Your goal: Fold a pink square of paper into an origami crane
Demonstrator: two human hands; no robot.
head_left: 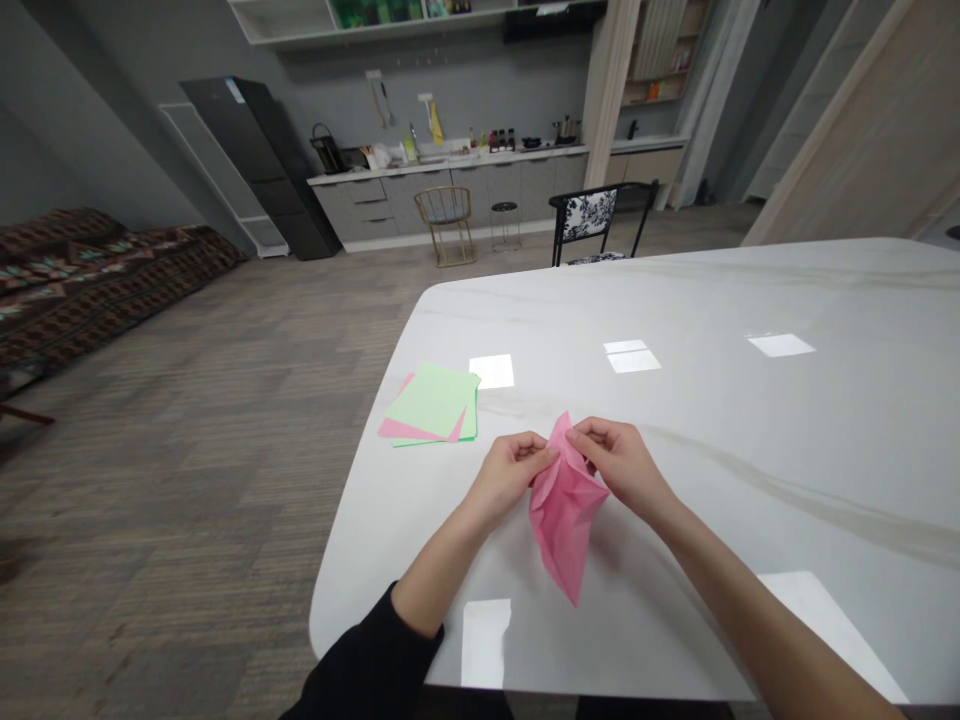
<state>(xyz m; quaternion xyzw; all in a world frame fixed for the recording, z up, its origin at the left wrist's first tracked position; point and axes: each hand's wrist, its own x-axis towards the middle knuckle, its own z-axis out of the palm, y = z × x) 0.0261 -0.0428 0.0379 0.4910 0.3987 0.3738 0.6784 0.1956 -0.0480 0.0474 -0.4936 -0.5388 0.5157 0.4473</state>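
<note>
A creased, partly folded sheet of pink paper [566,520] is held up over the white table, its pointed lower end hanging toward the near edge. My left hand [516,468] pinches its upper left side between thumb and fingers. On the upper right side, my right hand [611,455] grips the same paper, thumb in front and fingers curled behind. The fingertips of both hands are close together near the paper's top point. To the left on the table lies a loose stack of green and pink sheets [431,400], untouched by either hand.
The glossy white table [697,400] has rounded corners and bright reflections. Beyond its far edge stand a black-framed chair [589,215] and a gold wire chair [444,207]. A kitchen counter and a dark fridge [262,165] are along the back wall.
</note>
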